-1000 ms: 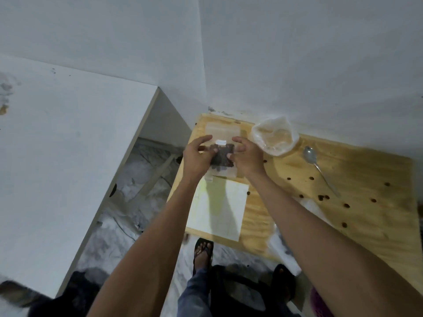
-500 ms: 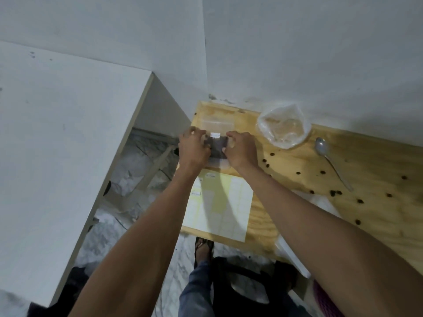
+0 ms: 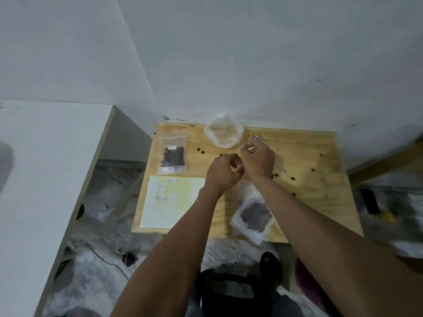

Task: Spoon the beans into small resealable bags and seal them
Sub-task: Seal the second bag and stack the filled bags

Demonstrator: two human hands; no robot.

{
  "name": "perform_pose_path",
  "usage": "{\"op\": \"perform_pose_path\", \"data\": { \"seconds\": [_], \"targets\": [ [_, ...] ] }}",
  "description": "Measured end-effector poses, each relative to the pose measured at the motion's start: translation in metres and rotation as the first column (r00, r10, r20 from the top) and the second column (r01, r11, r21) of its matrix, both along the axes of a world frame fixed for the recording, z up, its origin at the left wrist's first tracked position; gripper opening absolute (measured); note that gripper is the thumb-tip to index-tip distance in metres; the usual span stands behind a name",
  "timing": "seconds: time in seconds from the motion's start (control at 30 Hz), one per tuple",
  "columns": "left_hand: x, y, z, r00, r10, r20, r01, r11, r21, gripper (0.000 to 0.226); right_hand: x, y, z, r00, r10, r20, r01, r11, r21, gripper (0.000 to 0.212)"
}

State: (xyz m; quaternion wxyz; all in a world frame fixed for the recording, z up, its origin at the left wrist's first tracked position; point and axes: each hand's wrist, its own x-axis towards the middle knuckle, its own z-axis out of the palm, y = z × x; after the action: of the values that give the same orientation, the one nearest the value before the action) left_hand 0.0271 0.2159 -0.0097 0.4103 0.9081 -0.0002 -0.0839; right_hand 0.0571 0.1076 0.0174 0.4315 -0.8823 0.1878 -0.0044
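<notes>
A small resealable bag (image 3: 172,156) with dark beans and a white label lies flat at the far left of the wooden table (image 3: 320,191), with no hand on it. A second bag of beans (image 3: 254,216) rests near the front edge, under my right forearm. My left hand (image 3: 223,173) and my right hand (image 3: 258,159) are close together over the table's middle, with fingers curled. Motion blur hides whether they pinch anything. Loose beans (image 3: 201,151) are scattered across the wood. The spoon (image 3: 281,167) lies just right of my right hand, mostly hidden.
A crumpled clear plastic bag (image 3: 223,131) sits against the back wall. A pale sheet of labels (image 3: 169,202) lies at the front left. A white cabinet (image 3: 45,179) stands to the left, with a gap down to the floor between it and the table.
Both hands let go of the filled bag, which now lies at the far left. They moved right to the table's middle. The view has tilted and shifted right.
</notes>
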Motion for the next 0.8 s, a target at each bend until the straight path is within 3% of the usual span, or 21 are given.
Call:
{"op": "perform_pose_path", "data": {
  "seconds": [0.13,0.23,0.33,0.6,0.8],
  "targets": [
    [-0.028,-0.051,-0.006,0.986,-0.143,-0.084,0.150,0.984,0.096,0.035,-0.046,-0.065,-0.012,0.969,-0.161,-0.188,0.152,0.986,-0.062,0.008],
    [-0.049,-0.069,-0.016,0.978,-0.144,-0.151,0.174,0.961,0.213,0.046,-0.084,-0.096,-0.029,0.916,-0.161,-0.367,0.124,0.985,-0.122,0.016],
    [-0.063,-0.073,-0.024,0.977,-0.127,-0.171,0.173,0.942,0.287,0.044,-0.111,-0.107,-0.045,0.871,-0.154,-0.466,0.133,0.988,-0.079,0.024],
    [-0.063,-0.079,-0.027,0.993,-0.093,-0.068,0.107,0.958,0.266,0.037,-0.117,-0.092,-0.053,0.883,-0.225,-0.413,0.205,0.974,-0.093,0.016],
    [-0.051,-0.075,-0.026,0.999,0.012,-0.040,-0.010,0.998,0.058,0.033,-0.101,-0.087,-0.040,0.906,-0.280,-0.318,0.267,0.960,-0.083,0.015]
  ]
}}
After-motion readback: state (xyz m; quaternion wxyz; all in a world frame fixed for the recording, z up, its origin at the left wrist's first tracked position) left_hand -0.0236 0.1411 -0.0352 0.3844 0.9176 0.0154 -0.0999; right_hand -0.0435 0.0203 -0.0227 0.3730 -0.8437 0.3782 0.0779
